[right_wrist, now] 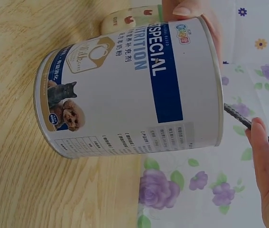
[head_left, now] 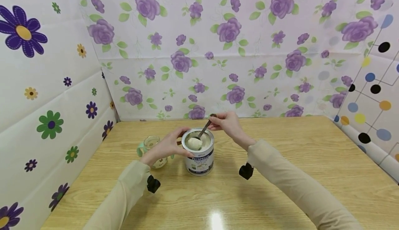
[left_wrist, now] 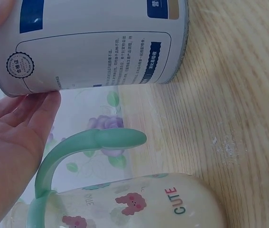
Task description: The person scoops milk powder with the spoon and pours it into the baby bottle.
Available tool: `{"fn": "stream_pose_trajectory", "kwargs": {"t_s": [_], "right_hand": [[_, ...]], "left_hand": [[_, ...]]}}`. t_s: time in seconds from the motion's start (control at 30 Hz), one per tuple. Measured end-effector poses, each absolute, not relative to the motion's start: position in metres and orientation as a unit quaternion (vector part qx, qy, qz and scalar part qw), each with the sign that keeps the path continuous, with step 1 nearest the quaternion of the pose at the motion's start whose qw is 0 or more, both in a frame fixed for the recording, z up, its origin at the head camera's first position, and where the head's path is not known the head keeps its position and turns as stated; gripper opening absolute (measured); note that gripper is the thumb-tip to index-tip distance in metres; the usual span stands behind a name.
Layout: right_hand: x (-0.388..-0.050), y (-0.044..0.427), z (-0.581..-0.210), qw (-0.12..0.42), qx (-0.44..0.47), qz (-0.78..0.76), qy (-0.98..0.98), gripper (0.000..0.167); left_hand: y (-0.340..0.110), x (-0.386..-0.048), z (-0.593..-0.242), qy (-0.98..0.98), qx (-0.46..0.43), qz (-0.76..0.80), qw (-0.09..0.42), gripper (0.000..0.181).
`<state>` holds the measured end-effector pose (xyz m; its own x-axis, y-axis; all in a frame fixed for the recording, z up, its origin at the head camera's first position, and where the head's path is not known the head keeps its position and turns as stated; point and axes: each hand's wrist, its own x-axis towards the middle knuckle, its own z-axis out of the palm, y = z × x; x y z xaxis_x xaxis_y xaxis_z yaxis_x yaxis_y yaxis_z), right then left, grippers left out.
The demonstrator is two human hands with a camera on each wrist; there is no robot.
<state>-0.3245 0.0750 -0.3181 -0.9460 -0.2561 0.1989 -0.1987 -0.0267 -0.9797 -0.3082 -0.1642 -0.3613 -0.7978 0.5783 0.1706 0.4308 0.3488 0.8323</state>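
Note:
A white and navy milk powder can (head_left: 199, 164) stands open on the table, its rim uncovered. My left hand (head_left: 169, 144) grips the can around its upper side, thumb at the front and fingers behind. Between the thumb and fingers of my right hand (head_left: 229, 124) is the handle of a dark spoon (head_left: 205, 127). The spoon's bowl is inside the can, heaped with pale powder (head_left: 194, 143). In the right wrist view the can (right_wrist: 125, 90) hides the spoon's lower end. A baby bottle (left_wrist: 134, 204) with green handles (left_wrist: 91, 140) stands left of the can, partly behind my left wrist.
The wooden table (head_left: 280, 160) reaches up to flowered cloth walls (head_left: 205, 50) at the back and left. A dotted cloth (head_left: 371, 105) hangs on the right. Traces of white powder (left_wrist: 227, 145) lie on the tabletop near the bottle.

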Motion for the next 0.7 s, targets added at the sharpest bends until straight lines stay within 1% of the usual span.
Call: {"fn": "stream_pose_trajectory", "kwargs": {"t_s": [0.23,0.47,0.6,0.7], "right_hand": [[-0.325,0.077,-0.313,0.013,-0.178,-0.71,0.681,0.02],[-0.325,0.08,-0.315,0.011,-0.171,-0.707,0.686,0.02],[-0.325,0.081,-0.315,0.007,-0.162,-0.71,0.685,0.021],[-0.325,0.082,-0.315,0.004,-0.156,-0.71,0.686,0.021]], "left_hand": [[-0.158,-0.289,-0.335,0.816,0.309,0.48,0.091,0.08],[-0.162,-0.306,-0.358,0.823,0.303,0.475,0.078,0.087],[-0.161,-0.301,-0.354,0.826,0.3,0.471,0.074,0.089],[-0.158,-0.293,-0.344,0.822,0.304,0.475,0.074,0.086]]}}
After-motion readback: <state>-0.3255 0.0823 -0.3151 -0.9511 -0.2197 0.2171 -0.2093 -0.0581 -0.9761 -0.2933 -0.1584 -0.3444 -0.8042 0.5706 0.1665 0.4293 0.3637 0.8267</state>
